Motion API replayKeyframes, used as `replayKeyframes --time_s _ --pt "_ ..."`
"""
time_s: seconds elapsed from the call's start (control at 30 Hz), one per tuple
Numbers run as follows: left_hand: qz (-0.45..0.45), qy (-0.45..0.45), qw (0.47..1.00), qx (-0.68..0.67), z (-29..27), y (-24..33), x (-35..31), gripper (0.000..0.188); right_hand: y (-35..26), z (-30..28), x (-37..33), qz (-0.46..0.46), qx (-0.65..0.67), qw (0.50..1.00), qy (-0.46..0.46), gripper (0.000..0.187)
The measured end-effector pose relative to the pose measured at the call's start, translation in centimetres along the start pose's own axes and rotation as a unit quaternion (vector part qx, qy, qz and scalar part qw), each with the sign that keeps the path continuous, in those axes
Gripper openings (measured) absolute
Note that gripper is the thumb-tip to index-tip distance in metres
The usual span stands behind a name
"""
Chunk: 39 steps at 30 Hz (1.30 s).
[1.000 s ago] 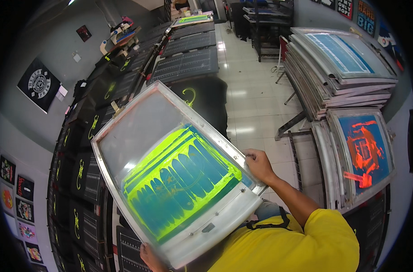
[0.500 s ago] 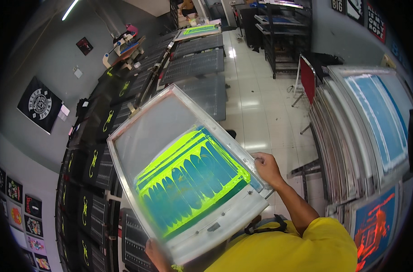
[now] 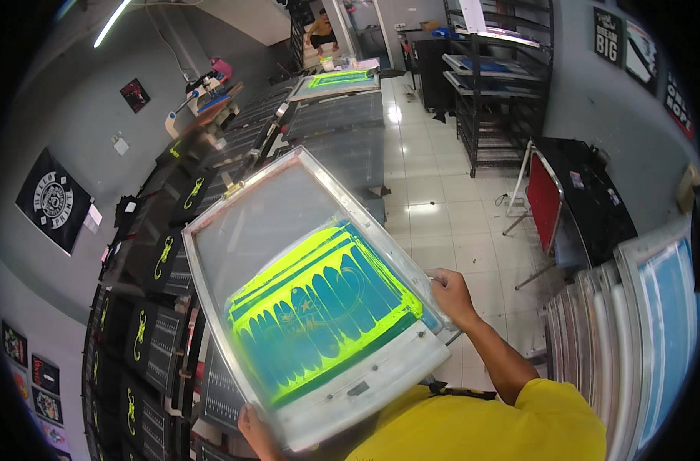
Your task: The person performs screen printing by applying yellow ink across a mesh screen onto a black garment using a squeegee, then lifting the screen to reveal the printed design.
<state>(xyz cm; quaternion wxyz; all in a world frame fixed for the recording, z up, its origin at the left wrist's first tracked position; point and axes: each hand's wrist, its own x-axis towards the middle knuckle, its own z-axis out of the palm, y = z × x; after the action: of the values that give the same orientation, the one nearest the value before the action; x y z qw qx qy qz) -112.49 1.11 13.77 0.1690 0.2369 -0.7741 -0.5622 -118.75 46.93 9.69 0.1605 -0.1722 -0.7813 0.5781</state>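
A screen-printing frame (image 3: 402,367) with a pale rim is held tilted in front of my body. Its blue-green stencil (image 3: 319,307) is smeared with bright neon-yellow ink (image 3: 406,309) in bands and pointed streaks, while the upper mesh is grey. My right hand (image 3: 451,296) is closed around the frame's right edge, thumb on top. At the lower left corner my left hand (image 3: 256,430) grips the rim; its fingers underneath are mostly hidden.
Left of me runs a long row of print boards with dark cloth (image 3: 138,338) bearing yellow prints. Another inked screen (image 3: 338,79) lies at the far end, near a crouching person (image 3: 320,32). Right are stacked screens (image 3: 596,330), a red folding chair (image 3: 544,200) and a black rack (image 3: 503,92).
The room has shifted in view as I move forward along the row: the chair and stacked screens sit lower and farther right. The frame stays in both hands, at nearly the same tilt.
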Motion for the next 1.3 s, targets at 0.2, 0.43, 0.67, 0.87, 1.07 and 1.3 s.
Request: replayKeyframes --time_s 0.2,0.43,0.67,0.87,1.07,1.3 --pt "-0.003 -0.065 0.994 -0.089 12.0 2.6 8.1 0.034 -1.2 -1.9 14.5 -0.044 0.033 0.998 0.009 0.031" --pt "0.041 -0.122 0.991 -0.035 25.1 9.8 14.3 0.033 0.6 -4.4 28.5 0.007 0.048 0.999 0.023 0.033" --pt "0.023 -0.061 0.995 0.072 38.7 15.3 19.3 0.038 0.1 -7.7 43.7 -0.014 0.11 0.994 0.001 0.036" --pt "0.053 0.017 0.996 0.076 51.1 22.8 21.8 0.038 -2.0 -11.9 57.0 -0.033 0.128 0.991 -0.035 0.039" --pt "0.05 -0.065 0.997 0.0 63.6 31.1 25.9 0.036 -2.4 -15.2 70.9 -0.009 0.137 0.989 -0.049 0.041" --pt "-0.006 -0.067 0.997 -0.041 82.6 35.1 34.7 0.052 0.7 -18.6 90.2 -0.017 0.154 0.988 0.0 0.035"
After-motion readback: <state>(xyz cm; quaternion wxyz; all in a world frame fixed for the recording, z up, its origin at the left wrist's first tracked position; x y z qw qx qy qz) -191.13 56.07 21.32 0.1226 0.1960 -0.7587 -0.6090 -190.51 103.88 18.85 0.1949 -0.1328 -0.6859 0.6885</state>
